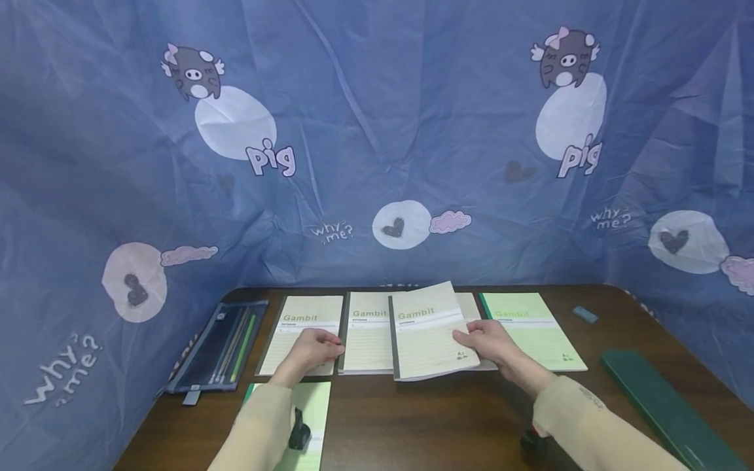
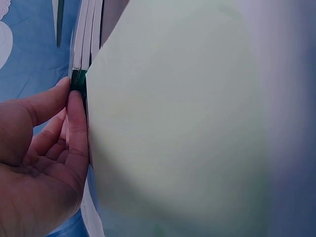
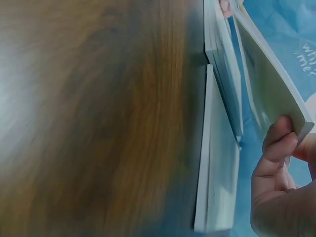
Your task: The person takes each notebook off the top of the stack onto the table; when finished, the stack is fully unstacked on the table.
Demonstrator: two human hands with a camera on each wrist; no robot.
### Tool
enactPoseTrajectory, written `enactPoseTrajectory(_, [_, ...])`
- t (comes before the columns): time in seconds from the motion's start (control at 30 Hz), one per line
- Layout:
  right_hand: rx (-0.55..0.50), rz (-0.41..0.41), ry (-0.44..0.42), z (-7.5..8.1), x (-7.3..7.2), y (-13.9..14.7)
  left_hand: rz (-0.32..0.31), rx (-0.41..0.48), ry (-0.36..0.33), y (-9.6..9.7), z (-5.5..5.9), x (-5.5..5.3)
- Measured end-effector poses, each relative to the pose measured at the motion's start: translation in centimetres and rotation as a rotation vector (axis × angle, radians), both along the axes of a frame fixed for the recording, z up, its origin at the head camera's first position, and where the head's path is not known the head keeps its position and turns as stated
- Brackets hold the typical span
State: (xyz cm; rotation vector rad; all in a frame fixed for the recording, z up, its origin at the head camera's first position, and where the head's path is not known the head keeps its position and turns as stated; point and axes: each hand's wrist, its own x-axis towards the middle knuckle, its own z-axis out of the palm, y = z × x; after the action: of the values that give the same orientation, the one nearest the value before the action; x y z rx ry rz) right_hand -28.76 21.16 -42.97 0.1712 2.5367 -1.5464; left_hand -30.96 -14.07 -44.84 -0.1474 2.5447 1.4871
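Note:
My right hand [image 1: 490, 341] grips a cream notebook [image 1: 432, 337] by its lower right corner, thumb on the cover and fingers underneath. This notebook, dark-spined and printed "Gambit", is held tilted above other notebooks. My left hand [image 1: 312, 352] is over the right edge of the leftmost cream notebook [image 1: 309, 307]. Its thumb and index fingertips touch the spine side of the neighbouring cream notebook [image 1: 366, 340]. Green spine corners [image 2: 78, 79] show at those fingertips in the left wrist view; whether they pinch is unclear. The right wrist view shows the lifted notebook [image 3: 269, 74] beside stacked ones [image 3: 222, 173].
At the row's right end lies a green notebook [image 1: 530, 320]; another [image 1: 312, 399] is partly under the left forearm. A mesh pencil pouch [image 1: 206, 353] lies at left. On the right are a small blue-grey block [image 1: 585, 314] and a long dark green case [image 1: 665, 405]. A blue curtain [image 1: 377, 131] hangs behind.

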Motion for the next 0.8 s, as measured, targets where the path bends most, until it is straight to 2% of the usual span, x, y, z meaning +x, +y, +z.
enactPoseTrajectory(0.27, [0.002,0.043,-0.018,1.8,3.6,5.2,-0.007,-0.001,0.023,0.2,0.1,0.3])
enactPoseTrajectory(0.37, [0.025,0.028,-0.049,2.1,5.1,7.4,-0.006,0.002,0.026,0.3,0.1,0.3])
enactPoseTrajectory(0.63, [0.060,-0.001,-0.149,2.2,8.8,12.5,-0.005,-0.004,0.029,0.2,0.1,0.5])
enactPoseTrajectory(0.8, [0.013,0.037,-0.181,1.8,10.8,15.0,-0.008,0.000,0.033,0.2,0.0,0.5])
